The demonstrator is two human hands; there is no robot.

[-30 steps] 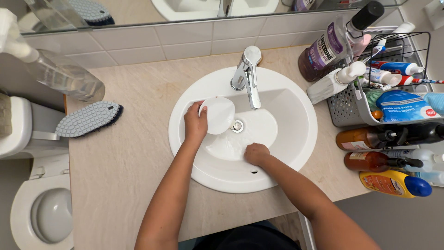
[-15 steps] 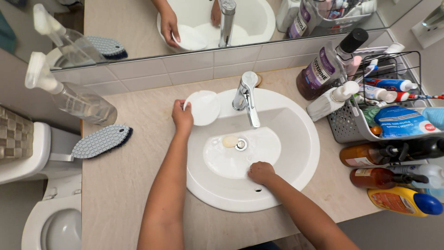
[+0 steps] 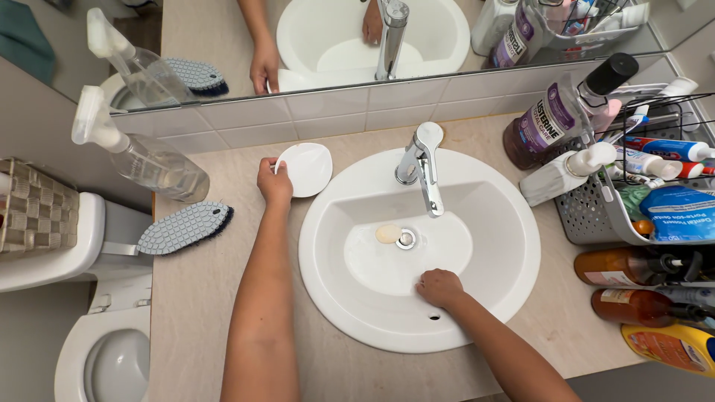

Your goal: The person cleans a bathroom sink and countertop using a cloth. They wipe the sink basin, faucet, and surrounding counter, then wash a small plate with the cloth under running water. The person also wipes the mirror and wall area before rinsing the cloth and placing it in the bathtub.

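My left hand (image 3: 273,181) grips a white oval soap dish (image 3: 305,169) and holds it on the beige counter (image 3: 201,290), just left of the white sink (image 3: 514,246). A small pale bar of soap (image 3: 388,234) lies in the basin beside the drain (image 3: 407,240). My right hand (image 3: 439,287) is a closed fist pressed on the basin's front slope, near the overflow hole. The chrome tap (image 3: 422,165) stands at the back of the sink, its spout over the basin.
A clear spray bottle (image 3: 141,158) and a grey scrub brush (image 3: 185,226) lie on the counter's left. Mouthwash (image 3: 562,112), a wire caddy (image 3: 633,193) and several bottles crowd the right. A toilet (image 3: 97,350) stands at the lower left, a mirror at the back.
My left hand carried the soap dish out of the basin, up and left onto the counter. The soap bar now lies uncovered by the drain. My right fist stayed on the basin's front.
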